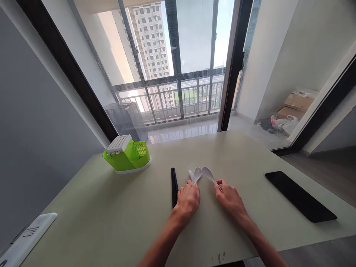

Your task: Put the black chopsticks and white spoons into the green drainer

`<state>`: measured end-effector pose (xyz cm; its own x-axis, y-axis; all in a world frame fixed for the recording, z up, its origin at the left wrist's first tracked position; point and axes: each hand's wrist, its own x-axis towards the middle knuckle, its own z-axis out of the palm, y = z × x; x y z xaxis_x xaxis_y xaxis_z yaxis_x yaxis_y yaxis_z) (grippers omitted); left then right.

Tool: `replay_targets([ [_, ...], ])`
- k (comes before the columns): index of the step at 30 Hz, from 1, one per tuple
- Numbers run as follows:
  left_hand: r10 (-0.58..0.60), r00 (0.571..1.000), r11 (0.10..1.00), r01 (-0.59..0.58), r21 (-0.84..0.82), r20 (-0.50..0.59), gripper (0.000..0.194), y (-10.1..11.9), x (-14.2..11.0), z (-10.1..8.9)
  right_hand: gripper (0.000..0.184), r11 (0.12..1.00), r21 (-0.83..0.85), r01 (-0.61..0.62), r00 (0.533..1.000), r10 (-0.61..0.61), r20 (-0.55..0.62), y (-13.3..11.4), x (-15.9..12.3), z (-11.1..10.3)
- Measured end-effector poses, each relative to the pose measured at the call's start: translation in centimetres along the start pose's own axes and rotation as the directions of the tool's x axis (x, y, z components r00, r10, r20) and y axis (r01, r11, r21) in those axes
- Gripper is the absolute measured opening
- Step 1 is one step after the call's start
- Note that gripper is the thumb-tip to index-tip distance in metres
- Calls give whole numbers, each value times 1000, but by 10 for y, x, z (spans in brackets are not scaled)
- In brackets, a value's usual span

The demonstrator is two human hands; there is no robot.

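My left hand (pixel 188 196) is closed around the handles of white soup spoons; one spoon bowl (pixel 197 172) shows in front of the knuckles, with a second, narrower spoon (pixel 191 175) seen edge-on beside it. Another white soup spoon (pixel 208 173) is gripped by its handle in my right hand (pixel 228 194), its bowl pointing forward and left, close to the other bowls. Black chopsticks (pixel 174 181) lie on the table just left of my left hand, their near ends partly hidden by it. The spoon handles are mostly covered by my fingers.
A green and white utensil caddy (pixel 129 157) stands at the table's back left. On the right lies a flat black tray-like piece (pixel 300 195). A white object with printed marks (pixel 33 231) sits at the left edge. Beyond the pale table (pixel 125 215) is a glass sliding door.
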<state>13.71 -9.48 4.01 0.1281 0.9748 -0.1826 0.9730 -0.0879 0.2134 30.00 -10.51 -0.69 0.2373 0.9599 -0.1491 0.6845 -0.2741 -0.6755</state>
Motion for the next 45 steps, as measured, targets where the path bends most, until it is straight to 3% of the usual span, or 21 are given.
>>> replay_targets([
  [11,70,997,991,-64,122,-43,38,5,-3,8,35,982,-188,-35,997,48,66,-9,-5,-10],
  [26,137,986,984,-125,128,-94,39,0,-5,10,54,896,-441,54,992,3,128,-23,-10,-16],
  [30,132,989,987,-124,106,-68,35,-6,-10,-6,53,880,-464,98,989,-36,141,-26,-12,-18],
  [32,100,992,992,-94,81,-81,35,-15,-8,-26,52,876,-469,116,988,-52,146,-26,-12,-19],
  [34,72,980,997,-65,44,-185,34,-32,-2,-54,52,872,-471,132,986,-68,150,-26,-12,-19],
  [36,78,909,997,-77,20,-409,31,-58,9,-86,51,870,-471,146,985,-81,155,-26,-12,-19],
  [37,125,841,992,-111,57,-527,29,-73,15,-102,51,869,-471,152,984,-86,158,-26,-11,-19],
  [39,173,660,984,-86,156,-731,29,-108,28,-132,51,867,-470,166,981,-97,167,-25,-10,-19],
  [41,161,535,983,-12,184,-830,34,-144,40,-155,51,865,-467,184,977,-110,180,-24,-9,-19],
  [42,139,496,985,24,174,-857,38,-161,45,-164,51,864,-464,194,975,-118,187,-23,-8,-19],
  [45,107,501,980,91,175,-859,50,-208,56,-178,50,866,-450,218,969,-138,204,-20,-6,-19],
])
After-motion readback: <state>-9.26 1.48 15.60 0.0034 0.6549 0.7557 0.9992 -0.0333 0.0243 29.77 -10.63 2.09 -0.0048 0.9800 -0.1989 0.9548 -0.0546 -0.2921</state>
